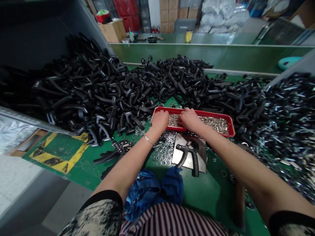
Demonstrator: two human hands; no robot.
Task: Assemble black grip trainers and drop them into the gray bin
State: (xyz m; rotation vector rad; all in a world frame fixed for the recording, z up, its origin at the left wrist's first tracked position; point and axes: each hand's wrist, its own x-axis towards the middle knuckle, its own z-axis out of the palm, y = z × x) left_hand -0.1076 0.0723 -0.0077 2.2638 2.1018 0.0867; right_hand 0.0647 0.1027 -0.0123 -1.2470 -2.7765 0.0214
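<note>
Both my hands reach into a shallow red tray [230,126] filled with small silvery metal pins [214,122]. My left hand [159,120] is curled at the tray's left end, its fingers bent down into the pins. My right hand [190,119] lies beside it, fingers closed among the pins; what they pinch is hidden. Just in front of the tray a black hand-grip frame [189,154] rests on a grey metal plate [202,160]. Loose metal rings [163,150] are scattered left of the plate.
A large heap of black plastic grip handles [103,85] covers the green table behind and to the left. Silvery metal parts [290,111] pile up at the right. A blue cloth [152,190] lies at the near edge. A yellow-black hazard marking [59,154] sits front left.
</note>
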